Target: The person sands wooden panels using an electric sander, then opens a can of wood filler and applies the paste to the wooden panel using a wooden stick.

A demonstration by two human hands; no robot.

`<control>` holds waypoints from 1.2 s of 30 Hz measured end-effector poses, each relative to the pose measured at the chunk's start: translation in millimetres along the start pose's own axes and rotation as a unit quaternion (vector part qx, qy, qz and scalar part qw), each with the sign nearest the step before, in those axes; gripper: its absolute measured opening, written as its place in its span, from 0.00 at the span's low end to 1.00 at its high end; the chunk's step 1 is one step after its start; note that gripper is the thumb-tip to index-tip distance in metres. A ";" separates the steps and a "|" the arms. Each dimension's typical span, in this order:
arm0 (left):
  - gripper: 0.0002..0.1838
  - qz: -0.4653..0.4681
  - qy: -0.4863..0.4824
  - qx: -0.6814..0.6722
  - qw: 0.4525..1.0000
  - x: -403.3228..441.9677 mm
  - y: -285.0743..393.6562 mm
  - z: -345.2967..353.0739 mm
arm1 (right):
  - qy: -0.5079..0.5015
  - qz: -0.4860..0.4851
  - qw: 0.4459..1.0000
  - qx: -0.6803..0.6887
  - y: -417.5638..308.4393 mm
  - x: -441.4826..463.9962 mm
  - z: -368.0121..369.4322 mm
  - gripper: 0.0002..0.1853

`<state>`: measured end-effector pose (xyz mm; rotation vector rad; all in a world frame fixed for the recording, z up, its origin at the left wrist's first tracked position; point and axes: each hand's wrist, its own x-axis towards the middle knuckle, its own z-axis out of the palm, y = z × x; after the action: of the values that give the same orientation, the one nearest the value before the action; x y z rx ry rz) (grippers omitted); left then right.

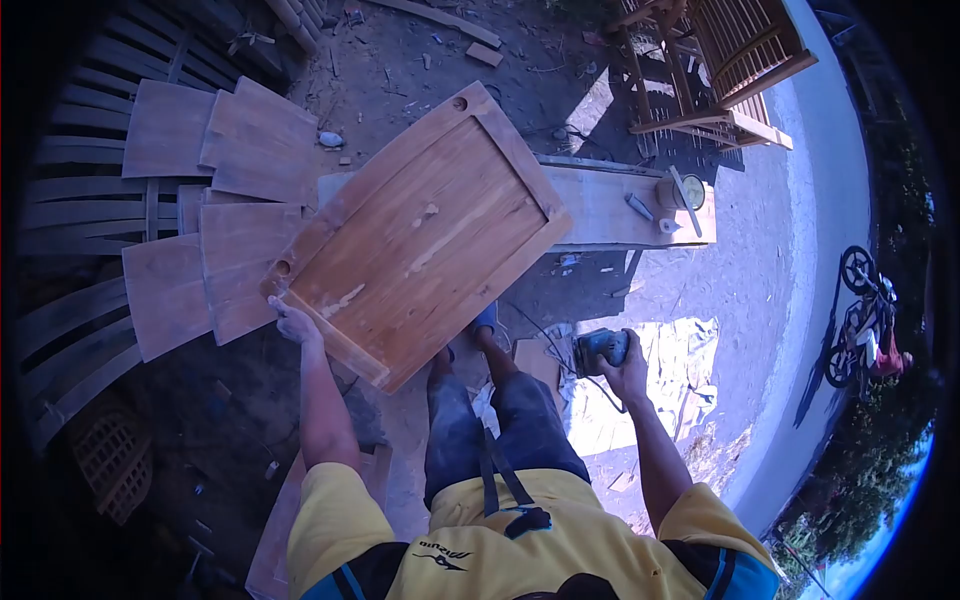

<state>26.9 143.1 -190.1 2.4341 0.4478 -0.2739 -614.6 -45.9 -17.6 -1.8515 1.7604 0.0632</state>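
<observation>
A large wooden panel (430,240) with a raised frame, two round holes and pale patches lies tilted across a long wooden bench (590,205). My left hand (295,322) grips the panel's lower left corner, beside one of the holes. Out to the right, my right hand (622,370) is wrapped round a dark green power sander (600,350), held away from the panel. A cord hangs from the sander.
Curved wooden boards (255,140) rest on slatted wood at the left. On the bench's right end stand a round tin (690,190) and a small bottle (668,226). A slatted chair (720,60) is at upper right; a person with a motorcycle (862,320) is far right.
</observation>
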 end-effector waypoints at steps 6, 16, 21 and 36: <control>0.56 0.139 -0.050 0.012 0.989 80.9 41.6 83.3 | 0.012 0.051 0.998 0.018 -27.9 -6.1 16.7 0.45; 0.58 0.134 -0.072 0.016 0.988 109.2 69.8 137.6 | -0.021 0.093 0.995 0.041 -72.7 14.5 47.5 0.46; 0.58 0.197 -0.105 0.072 0.972 114.4 89.0 139.3 | 0.007 0.061 0.998 0.033 -82.3 32.1 48.2 0.45; 0.37 0.452 0.001 0.087 0.888 18.8 108.6 154.7 | 0.132 -0.047 0.990 0.026 -102.4 163.8 85.5 0.45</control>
<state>72.7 -29.5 -254.9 2.5238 -0.7521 0.1048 -468.6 -160.4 -118.7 -1.9749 1.8258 -0.2735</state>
